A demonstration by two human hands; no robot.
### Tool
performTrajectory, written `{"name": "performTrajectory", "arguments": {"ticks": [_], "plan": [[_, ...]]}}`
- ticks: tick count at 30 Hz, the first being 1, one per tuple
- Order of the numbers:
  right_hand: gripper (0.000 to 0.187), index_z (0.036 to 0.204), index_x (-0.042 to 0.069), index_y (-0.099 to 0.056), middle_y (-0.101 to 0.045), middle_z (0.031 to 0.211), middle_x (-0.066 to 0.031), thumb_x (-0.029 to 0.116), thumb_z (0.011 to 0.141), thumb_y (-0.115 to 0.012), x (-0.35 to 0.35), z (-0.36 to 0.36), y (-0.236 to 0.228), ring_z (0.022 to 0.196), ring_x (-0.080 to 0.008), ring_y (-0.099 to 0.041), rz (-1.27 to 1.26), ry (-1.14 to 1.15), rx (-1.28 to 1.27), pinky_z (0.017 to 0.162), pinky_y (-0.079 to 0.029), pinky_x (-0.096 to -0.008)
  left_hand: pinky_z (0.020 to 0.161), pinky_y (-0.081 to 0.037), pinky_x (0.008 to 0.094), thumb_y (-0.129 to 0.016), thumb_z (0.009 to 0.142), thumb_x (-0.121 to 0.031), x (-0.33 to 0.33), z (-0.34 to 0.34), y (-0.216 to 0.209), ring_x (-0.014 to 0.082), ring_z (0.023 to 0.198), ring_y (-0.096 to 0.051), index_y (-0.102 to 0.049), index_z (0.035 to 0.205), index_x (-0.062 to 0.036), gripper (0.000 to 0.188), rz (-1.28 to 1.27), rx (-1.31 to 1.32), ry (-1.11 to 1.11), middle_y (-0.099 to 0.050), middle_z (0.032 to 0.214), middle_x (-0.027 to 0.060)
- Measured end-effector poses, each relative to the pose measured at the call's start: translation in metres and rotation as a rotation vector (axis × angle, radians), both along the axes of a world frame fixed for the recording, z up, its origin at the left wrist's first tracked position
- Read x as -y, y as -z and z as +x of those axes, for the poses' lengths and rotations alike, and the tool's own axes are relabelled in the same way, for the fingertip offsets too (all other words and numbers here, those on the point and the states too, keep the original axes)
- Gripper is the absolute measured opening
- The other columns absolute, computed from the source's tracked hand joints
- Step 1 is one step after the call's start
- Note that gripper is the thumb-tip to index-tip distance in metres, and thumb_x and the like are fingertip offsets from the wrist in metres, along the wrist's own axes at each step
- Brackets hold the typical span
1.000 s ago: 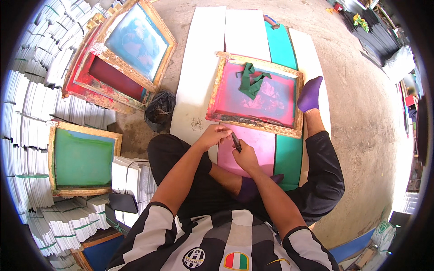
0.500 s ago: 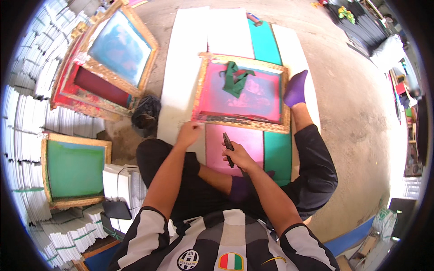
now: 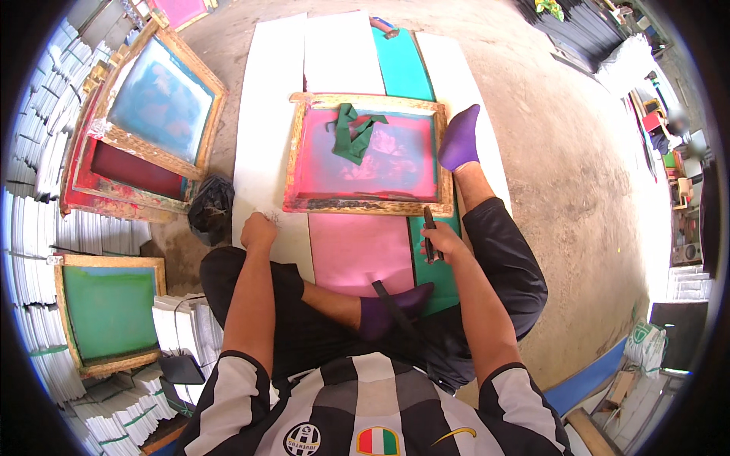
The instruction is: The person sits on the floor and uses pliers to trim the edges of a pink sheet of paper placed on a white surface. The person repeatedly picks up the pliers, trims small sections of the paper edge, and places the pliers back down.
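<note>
A wooden screen-printing frame [image 3: 365,205] with pink and blue stained mesh lies flat in front of me. Dark green cloth strips [image 3: 353,144] rest on its mesh. My right hand [image 3: 445,243] grips dark-handled pliers [image 3: 430,232], their jaws pointing away from me beside the frame's near right corner. Off the frame's near left corner, over a white board, my left hand [image 3: 258,230] is closed, fingertips together. Faint thin bits show by those fingertips; what they hold is too small to name. My foot in a purple sock [image 3: 460,140] is beside the frame's right edge.
White, teal and pink boards [image 3: 361,247] lie under the frame. More frames [image 3: 217,121] lean at the left, near a black plastic bag [image 3: 211,209] and a green-meshed frame [image 3: 110,311]. Stacks of white sheets [image 3: 26,235] line the left side. A small tool [image 3: 385,30] lies at the far end.
My right hand with the pliers has moved right, toward the frame's near right corner. My left hand has drawn away from the near left corner. The whole view has shifted.
</note>
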State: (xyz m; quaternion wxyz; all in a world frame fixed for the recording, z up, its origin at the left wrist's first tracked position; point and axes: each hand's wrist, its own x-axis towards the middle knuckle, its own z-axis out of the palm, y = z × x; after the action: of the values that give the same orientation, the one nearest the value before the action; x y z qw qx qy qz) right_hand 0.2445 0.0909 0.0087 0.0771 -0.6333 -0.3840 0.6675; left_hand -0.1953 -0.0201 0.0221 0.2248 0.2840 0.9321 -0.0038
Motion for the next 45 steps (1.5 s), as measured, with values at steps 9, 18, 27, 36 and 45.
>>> {"name": "performTrajectory", "arguments": {"ticks": [9,18,27,36,45], "plan": [[0.039,0.126,-0.005,-0.05,-0.061,0.087,-0.0158,0.016,0.096,-0.064,-0.019,0.005,0.004,0.067,-0.0287,-0.067,-0.073,-0.048,0.029,0.049,-0.054,-0.0514,0.09,-0.057,0.0478,-0.071,0.09,-0.026,0.003,-0.004,0.011,0.0366,0.109,-0.071,-0.077,0.111,-0.0097,0.027,0.023,0.018,0.037,-0.074,0.115,0.0177],[0.038,0.119,-0.009,-0.053,-0.065,0.089,-0.0205,0.018,0.096,-0.066,-0.049,0.012,-0.009,0.073,-0.0344,-0.071,-0.212,-0.193,0.136,0.054,-0.057,-0.0539,0.09,-0.056,0.0484,-0.069,0.09,-0.025,0.002,0.0,0.008,0.0381,0.108,-0.071,-0.077,0.11,-0.0104,0.026,0.038,0.032,0.041,-0.074,0.114,0.0189],[0.036,0.115,-0.007,-0.056,-0.066,0.093,-0.021,0.021,0.096,-0.067,-0.079,0.023,-0.019,0.074,-0.0345,-0.072,-0.3,-0.379,0.251,0.058,-0.06,-0.0549,0.091,-0.056,0.0485,-0.07,0.091,-0.028,0.002,0.001,0.006,0.038,0.107,-0.071,-0.078,0.109,-0.0104,0.026,0.041,0.053,0.052,-0.075,0.113,0.019],[0.03,0.113,-0.008,-0.056,-0.065,0.08,-0.0203,0.016,0.096,-0.062,-0.059,0.001,-0.023,0.062,-0.0328,-0.069,-0.165,-0.291,0.309,0.05,-0.054,-0.0505,0.09,-0.056,0.0482,-0.071,0.091,-0.03,-0.002,0.003,0.01,0.0379,0.107,-0.071,-0.078,0.108,-0.0099,0.027,0.044,0.062,0.041,-0.075,0.112,0.0186],[0.025,0.1,-0.007,-0.059,-0.066,0.069,-0.0185,0.016,0.09,-0.057,-0.02,-0.006,-0.009,0.051,-0.0291,-0.065,0.275,-0.318,0.525,0.043,-0.049,-0.0461,0.09,-0.056,0.0482,-0.071,0.091,-0.03,-0.003,0.007,0.009,0.0377,0.107,-0.071,-0.077,0.11,-0.0111,0.028,0.026,0.018,0.061,-0.074,0.114,0.0183]]}}
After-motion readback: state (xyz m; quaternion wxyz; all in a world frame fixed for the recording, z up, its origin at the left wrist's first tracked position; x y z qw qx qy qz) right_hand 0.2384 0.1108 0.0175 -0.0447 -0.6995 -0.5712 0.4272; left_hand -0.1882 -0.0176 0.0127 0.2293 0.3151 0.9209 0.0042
